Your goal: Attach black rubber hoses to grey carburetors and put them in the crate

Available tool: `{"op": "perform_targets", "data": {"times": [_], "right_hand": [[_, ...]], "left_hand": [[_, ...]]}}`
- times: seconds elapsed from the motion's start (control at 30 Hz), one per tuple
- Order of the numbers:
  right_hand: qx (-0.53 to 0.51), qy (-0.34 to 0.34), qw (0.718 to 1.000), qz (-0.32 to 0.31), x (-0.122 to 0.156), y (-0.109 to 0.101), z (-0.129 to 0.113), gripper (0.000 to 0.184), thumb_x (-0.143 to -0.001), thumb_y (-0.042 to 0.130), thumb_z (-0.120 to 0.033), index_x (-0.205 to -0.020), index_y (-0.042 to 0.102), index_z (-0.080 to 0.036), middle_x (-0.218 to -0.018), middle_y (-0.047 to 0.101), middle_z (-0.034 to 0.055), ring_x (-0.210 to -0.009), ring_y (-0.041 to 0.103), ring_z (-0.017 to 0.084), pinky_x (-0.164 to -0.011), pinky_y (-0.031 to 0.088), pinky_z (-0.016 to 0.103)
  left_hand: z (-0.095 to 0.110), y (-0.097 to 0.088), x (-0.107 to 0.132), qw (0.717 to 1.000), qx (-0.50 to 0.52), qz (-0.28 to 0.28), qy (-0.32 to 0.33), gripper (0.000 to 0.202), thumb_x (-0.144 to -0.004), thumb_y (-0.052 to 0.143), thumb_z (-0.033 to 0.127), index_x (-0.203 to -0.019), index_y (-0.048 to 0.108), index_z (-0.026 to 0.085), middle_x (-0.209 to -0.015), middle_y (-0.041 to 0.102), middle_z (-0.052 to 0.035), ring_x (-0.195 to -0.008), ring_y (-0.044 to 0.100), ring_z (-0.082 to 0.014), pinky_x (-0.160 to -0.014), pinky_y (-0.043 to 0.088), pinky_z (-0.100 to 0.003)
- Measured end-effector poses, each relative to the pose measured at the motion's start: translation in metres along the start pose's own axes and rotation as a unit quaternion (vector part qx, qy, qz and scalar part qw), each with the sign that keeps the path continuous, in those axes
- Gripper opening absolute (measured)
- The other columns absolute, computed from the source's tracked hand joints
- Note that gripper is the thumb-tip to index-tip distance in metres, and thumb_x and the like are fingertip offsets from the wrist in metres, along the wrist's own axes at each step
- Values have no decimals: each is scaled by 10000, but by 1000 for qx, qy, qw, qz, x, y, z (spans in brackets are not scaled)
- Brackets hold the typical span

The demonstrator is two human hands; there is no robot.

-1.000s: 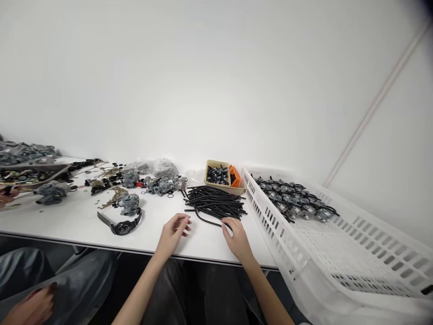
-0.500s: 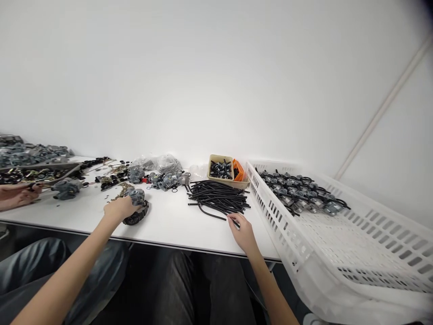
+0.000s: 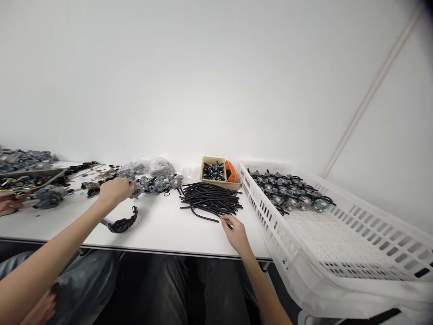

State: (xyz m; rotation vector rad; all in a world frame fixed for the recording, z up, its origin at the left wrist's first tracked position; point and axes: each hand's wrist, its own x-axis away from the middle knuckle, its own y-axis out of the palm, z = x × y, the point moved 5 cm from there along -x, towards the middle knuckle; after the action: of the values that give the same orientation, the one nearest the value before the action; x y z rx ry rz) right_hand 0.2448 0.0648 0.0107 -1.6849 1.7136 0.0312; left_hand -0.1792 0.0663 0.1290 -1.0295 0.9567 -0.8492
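My left hand (image 3: 117,193) is stretched over the table, its fingers closed on a grey metal carburetor (image 3: 135,192) that it partly hides. Other carburetors (image 3: 157,184) lie in a cluster just beyond. On the table below this hand sits a black wristwatch (image 3: 121,225) with its strap undone. My right hand (image 3: 236,231) pinches a short black rubber hose (image 3: 230,226), of which only a bit shows. That hand is at the near right edge of a pile of black hoses (image 3: 209,197).
A large white crate (image 3: 287,234) on the right holds rows of carburetors with hoses (image 3: 291,192). Behind the hose pile stand a cream tray of small parts (image 3: 214,171) and an orange basket (image 3: 231,172). At far left, another person's hand (image 3: 9,203) is near a carburetor (image 3: 49,197).
My left hand has moved away from me, off the wristwatch toward the carburetor cluster, uncovering the watch. My right hand keeps its place by the hoses. The view has shifted slightly right.
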Motion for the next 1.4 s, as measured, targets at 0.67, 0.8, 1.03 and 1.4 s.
{"op": "perform_targets", "data": {"times": [0.67, 0.8, 1.03, 1.4], "right_hand": [[236, 1, 971, 27, -153, 12, 0, 253, -857, 456, -152, -1020, 649, -143, -980, 700, 112, -913, 646, 209, -850, 474, 322], [270, 6, 963, -7, -201, 30, 15, 235, -814, 510, -65, -969, 677, -122, -990, 690, 147, -929, 644, 211, -840, 459, 294], [302, 24, 953, -8, -234, 45, 29, 276, -820, 421, 23, -848, 681, -67, -932, 673, 197, -929, 640, 208, -820, 446, 294], [217, 11, 962, 165, -223, 5, 16, 286, -926, 335, -208, -1078, 559, -115, -1156, 588, 185, -1112, 528, 268, -945, 388, 388]], "left_hand": [[159, 61, 121, 948, 83, 37, 304, 436, -885, 367, 526, -733, 607, 196, -787, 613, -90, -776, 599, -246, -680, 420, -332], [143, 66, 125, 926, 262, 98, 253, 321, -786, 565, 512, -903, 571, 213, -972, 593, -89, -933, 557, -261, -820, 441, -376], [128, 106, 134, 879, 459, 11, 130, 659, -600, 776, 421, -1160, 465, 266, -1148, 589, -85, -1030, 586, -273, -873, 479, -404], [146, 119, 139, 846, 512, -61, 134, 820, -599, 780, 406, -1279, 341, 275, -1240, 551, -121, -1141, 559, -293, -946, 462, -443]]}}
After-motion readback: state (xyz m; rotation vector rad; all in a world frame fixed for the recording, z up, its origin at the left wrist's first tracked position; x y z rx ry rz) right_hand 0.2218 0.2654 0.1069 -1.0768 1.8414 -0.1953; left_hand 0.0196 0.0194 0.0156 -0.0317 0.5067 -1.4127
